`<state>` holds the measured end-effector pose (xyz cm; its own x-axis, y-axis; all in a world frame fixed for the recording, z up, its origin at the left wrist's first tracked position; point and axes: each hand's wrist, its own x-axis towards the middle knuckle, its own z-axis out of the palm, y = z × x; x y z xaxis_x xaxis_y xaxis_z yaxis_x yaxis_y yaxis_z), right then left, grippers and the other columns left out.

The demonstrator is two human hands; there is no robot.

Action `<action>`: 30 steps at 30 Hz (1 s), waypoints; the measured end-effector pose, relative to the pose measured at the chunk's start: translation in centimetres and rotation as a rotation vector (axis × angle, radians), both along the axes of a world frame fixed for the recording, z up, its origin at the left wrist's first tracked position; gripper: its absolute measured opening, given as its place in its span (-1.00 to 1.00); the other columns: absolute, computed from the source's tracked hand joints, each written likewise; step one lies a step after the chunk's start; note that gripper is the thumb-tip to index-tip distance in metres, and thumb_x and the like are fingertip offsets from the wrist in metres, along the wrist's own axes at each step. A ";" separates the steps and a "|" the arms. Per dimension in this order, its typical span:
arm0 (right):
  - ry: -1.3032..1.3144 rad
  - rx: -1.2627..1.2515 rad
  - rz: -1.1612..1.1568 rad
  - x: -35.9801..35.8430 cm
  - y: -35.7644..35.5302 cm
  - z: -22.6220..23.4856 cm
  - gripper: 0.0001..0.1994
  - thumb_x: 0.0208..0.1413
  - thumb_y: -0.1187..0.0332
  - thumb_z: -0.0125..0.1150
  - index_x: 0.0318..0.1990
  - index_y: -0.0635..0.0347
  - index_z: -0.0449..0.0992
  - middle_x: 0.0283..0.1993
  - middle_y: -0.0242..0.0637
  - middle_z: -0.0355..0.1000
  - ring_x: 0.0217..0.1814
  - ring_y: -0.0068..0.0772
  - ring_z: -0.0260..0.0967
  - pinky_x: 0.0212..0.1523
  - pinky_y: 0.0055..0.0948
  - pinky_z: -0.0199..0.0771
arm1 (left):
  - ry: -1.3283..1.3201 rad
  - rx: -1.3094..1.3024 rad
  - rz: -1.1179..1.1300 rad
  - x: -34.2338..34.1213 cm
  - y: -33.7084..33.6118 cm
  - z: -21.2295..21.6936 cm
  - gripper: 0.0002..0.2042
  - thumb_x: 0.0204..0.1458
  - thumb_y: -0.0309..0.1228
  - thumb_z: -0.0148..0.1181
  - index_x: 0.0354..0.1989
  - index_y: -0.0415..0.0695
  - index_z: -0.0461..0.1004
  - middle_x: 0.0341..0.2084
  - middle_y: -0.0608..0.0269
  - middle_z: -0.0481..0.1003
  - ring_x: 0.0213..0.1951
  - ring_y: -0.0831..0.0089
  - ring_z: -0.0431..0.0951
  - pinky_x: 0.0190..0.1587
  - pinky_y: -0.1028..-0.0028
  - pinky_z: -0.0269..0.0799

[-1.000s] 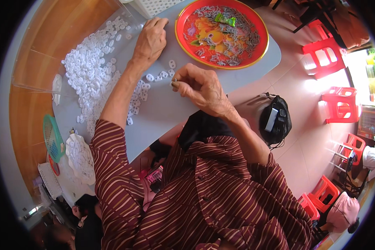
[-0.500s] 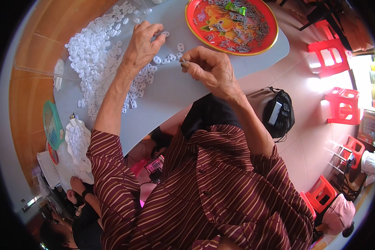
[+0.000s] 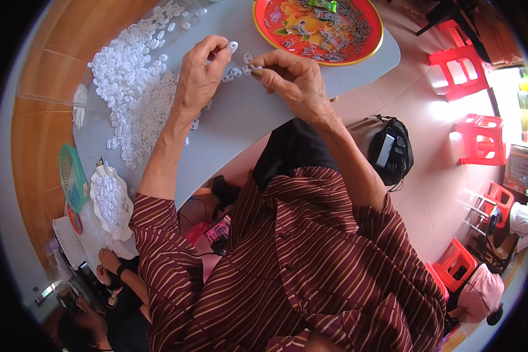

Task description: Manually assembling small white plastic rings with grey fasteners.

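Note:
My left hand point(image 3: 202, 76) is over the grey table point(image 3: 229, 135), closed in a pinch on a white oval plastic piece point(image 3: 233, 46) with a small hole. Facing it, my right hand point(image 3: 296, 85) has thumb and forefinger pressed together. Between those fingertips is something tiny that I cannot make out now. Several small white plastic pieces point(image 3: 236, 73) lie on the table between the hands. Left of my left hand spreads a large heap of white oval pieces point(image 3: 123, 70). Beyond my right hand stands a red flowered tray point(image 3: 261, 26) with many small grey metal pins point(image 3: 352, 32) and a green wrapper point(image 3: 324, 5).
A scalloped white dish point(image 3: 125, 220) of white pieces and a green basket point(image 3: 72, 176) stand at the left, near another person's hand point(image 3: 107, 258). A black mesh bag point(image 3: 396, 152) is to the right, with red stools point(image 3: 481, 138) beyond. Another person in pink point(image 3: 480, 293) is at lower right.
My left fingers now hold the oval piece raised and turned between the tips. The small metal pin earlier visible in my right fingertips is harder to see. The whole view has shifted slightly.

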<state>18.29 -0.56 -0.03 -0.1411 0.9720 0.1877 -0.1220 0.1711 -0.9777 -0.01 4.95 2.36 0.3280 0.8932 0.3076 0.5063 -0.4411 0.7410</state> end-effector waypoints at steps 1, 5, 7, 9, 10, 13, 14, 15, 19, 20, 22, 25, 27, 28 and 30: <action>0.021 0.006 -0.029 -0.1 0.0 -0.1 -0.86 0.05 0.48 0.19 -0.23 0.32 0.51 -0.49 -0.52 0.38 -0.45 -0.77 0.23 -0.42 -0.70 0.30 | -0.136 -0.238 0.030 0.1 -0.5 0.4 -0.89 0.09 -0.43 0.04 -0.30 -0.21 0.42 -0.46 0.30 0.43 -0.41 0.49 0.39 -0.23 0.54 0.29; 0.025 0.033 -0.023 0.0 0.2 -0.1 -0.86 0.06 0.48 0.18 -0.21 0.31 0.51 -0.48 -0.51 0.39 -0.43 -0.75 0.26 -0.38 -0.69 0.32 | -0.449 -0.588 -0.066 0.2 -0.8 1.0 -0.83 0.10 -0.38 0.01 -0.28 -0.24 0.41 -0.47 0.32 0.41 -0.39 0.54 0.38 -0.24 0.56 0.27; 0.087 0.038 0.005 0.0 0.3 -0.1 -0.84 0.07 0.49 0.18 -0.18 0.31 0.49 -0.42 -0.49 0.43 -0.36 -0.73 0.32 -0.31 -0.69 0.37 | -0.593 -0.732 -0.124 0.6 -1.2 2.0 -0.80 0.08 -0.36 0.02 -0.27 -0.27 0.40 -0.48 0.29 0.40 -0.39 0.53 0.36 -0.23 0.55 0.27; 0.152 0.033 0.013 -0.1 0.3 -0.1 -0.83 0.07 0.50 0.17 -0.17 0.31 0.47 -0.38 -0.47 0.43 -0.32 -0.72 0.34 -0.27 -0.68 0.38 | -0.569 -0.741 -0.154 0.4 -1.1 1.9 -0.80 0.08 -0.35 0.00 -0.27 -0.26 0.40 -0.48 0.30 0.39 -0.39 0.53 0.36 -0.22 0.54 0.27; 0.213 0.030 0.025 -0.1 0.3 -0.2 -0.82 0.07 0.51 0.17 -0.16 0.31 0.46 -0.35 -0.46 0.44 -0.28 -0.71 0.37 -0.24 -0.67 0.40 | -0.552 -0.748 -0.182 0.3 -1.0 1.9 -0.79 0.09 -0.35 -0.01 -0.26 -0.26 0.39 -0.48 0.30 0.38 -0.38 0.52 0.36 -0.21 0.54 0.27; 0.177 0.029 0.015 0.0 0.3 -0.2 -0.80 0.06 0.52 0.16 -0.14 0.31 0.42 -0.31 -0.43 0.45 -0.25 -0.68 0.39 -0.20 -0.65 0.42 | -0.467 -0.761 -0.205 0.3 -1.0 2.0 -0.80 0.09 -0.35 -0.02 -0.26 -0.25 0.39 -0.48 0.31 0.37 -0.37 0.53 0.36 -0.20 0.53 0.27; 0.179 0.029 0.012 0.0 0.3 -0.1 -0.80 0.06 0.52 0.16 -0.14 0.31 0.42 -0.31 -0.43 0.45 -0.25 -0.68 0.39 -0.20 -0.65 0.42 | -0.464 -0.762 -0.206 0.4 -1.0 2.0 -0.80 0.09 -0.35 -0.02 -0.26 -0.25 0.39 -0.48 0.31 0.37 -0.37 0.53 0.36 -0.20 0.53 0.27; 0.185 0.030 0.007 0.0 0.3 -0.1 -0.80 0.06 0.53 0.16 -0.14 0.31 0.42 -0.31 -0.43 0.45 -0.25 -0.68 0.39 -0.20 -0.64 0.42 | -0.445 -0.749 -0.210 0.5 -1.0 2.0 -0.80 0.09 -0.35 -0.02 -0.26 -0.25 0.39 -0.48 0.31 0.37 -0.37 0.53 0.36 -0.20 0.54 0.27; 0.182 0.031 -0.022 -0.1 0.3 -0.2 -0.79 0.06 0.54 0.14 -0.11 0.32 0.41 -0.32 -0.41 0.45 -0.25 -0.67 0.40 -0.20 -0.64 0.42 | -0.401 -0.710 -0.192 1.0 -1.3 2.3 -0.81 0.11 -0.34 -0.01 -0.36 -0.22 0.42 -0.53 0.33 0.40 -0.40 0.57 0.36 -0.22 0.57 0.28; 0.182 0.030 -0.022 -0.1 0.3 -0.1 -0.79 0.06 0.54 0.14 -0.11 0.32 0.41 -0.32 -0.41 0.45 -0.25 -0.67 0.40 -0.20 -0.64 0.42 | -0.401 -0.711 -0.192 1.0 -1.2 2.2 -0.81 0.11 -0.34 -0.01 -0.36 -0.22 0.42 -0.53 0.33 0.40 -0.40 0.57 0.36 -0.22 0.57 0.28; 0.148 0.042 -0.031 -0.2 0.1 0.0 -0.77 0.07 0.55 0.13 -0.09 0.33 0.41 -0.31 -0.39 0.47 -0.26 -0.67 0.40 -0.20 -0.64 0.42 | -0.267 -0.602 -0.216 0.9 -1.2 2.2 -0.78 0.12 -0.33 -0.02 -0.36 -0.25 0.41 -0.53 0.32 0.42 -0.41 0.57 0.37 -0.25 0.56 0.31; 0.092 0.069 -0.041 -0.1 0.0 0.1 -0.76 0.08 0.54 0.13 -0.07 0.32 0.42 -0.30 -0.37 0.48 -0.26 -0.66 0.41 -0.20 -0.64 0.43 | -0.026 -0.422 -0.260 0.9 -1.4 2.7 -0.77 0.13 -0.31 -0.04 -0.35 -0.27 0.40 -0.55 0.31 0.43 -0.44 0.55 0.39 -0.30 0.54 0.34; 0.100 0.086 -0.054 -0.1 0.0 -0.1 -0.77 0.08 0.53 0.13 -0.08 0.32 0.42 -0.31 -0.36 0.49 -0.26 -0.66 0.41 -0.20 -0.64 0.43 | 0.040 -0.382 -0.254 1.1 -1.3 3.1 -0.75 0.14 -0.30 -0.04 -0.34 -0.27 0.40 -0.57 0.31 0.43 -0.45 0.55 0.39 -0.31 0.54 0.34; 0.108 0.107 -0.068 -0.1 0.1 -0.1 -0.77 0.08 0.53 0.14 -0.08 0.32 0.43 -0.31 -0.36 0.49 -0.26 -0.65 0.42 -0.20 -0.63 0.43 | 0.107 -0.338 -0.249 1.1 -1.2 3.1 -0.74 0.15 -0.29 -0.05 -0.34 -0.27 0.39 -0.58 0.30 0.42 -0.46 0.55 0.39 -0.33 0.53 0.34; 0.142 0.108 -0.063 -0.1 0.1 -0.2 -0.78 0.09 0.52 0.14 -0.09 0.32 0.44 -0.32 -0.35 0.49 -0.26 -0.64 0.43 -0.20 -0.63 0.43 | 0.035 -0.310 -0.213 1.4 -1.8 2.8 -0.74 0.16 -0.28 -0.05 -0.34 -0.27 0.38 -0.59 0.29 0.41 -0.47 0.55 0.38 -0.34 0.52 0.33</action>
<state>18.16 -0.48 -0.21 -0.0450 0.9514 0.3048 -0.2432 0.2855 -0.9270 1.37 3.14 5.15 0.5216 0.8530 0.0190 0.4550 -0.2969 0.8396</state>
